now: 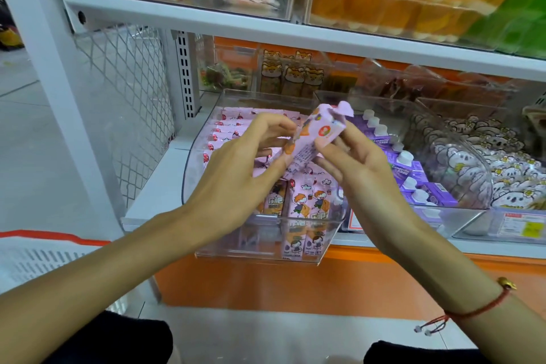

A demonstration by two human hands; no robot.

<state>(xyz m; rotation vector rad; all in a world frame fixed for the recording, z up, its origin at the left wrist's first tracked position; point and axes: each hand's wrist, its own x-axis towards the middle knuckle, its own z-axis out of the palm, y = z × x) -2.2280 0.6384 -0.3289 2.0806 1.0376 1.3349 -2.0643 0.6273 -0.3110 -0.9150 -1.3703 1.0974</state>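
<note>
A pink snack packet (pixel 310 139) with a cartoon child printed on it is held tilted above a clear plastic bin (pixel 298 255) on the lower shelf. My left hand (pixel 236 174) pinches the packet's lower end with thumb and fingertips. My right hand (pixel 357 168) grips its upper part from the right. The bin holds several more pink packets (pixel 307 201), some upright at the front, others stacked flat at the back.
To the right stand clear bins of purple cartons (pixel 413 174) and koala-print packets (pixel 484 168). A white shelf board (pixel 206 25) runs overhead with more bins. A white mesh side panel (pixel 124 103) is at left. A white basket with a red rim (pixel 38 257) sits lower left.
</note>
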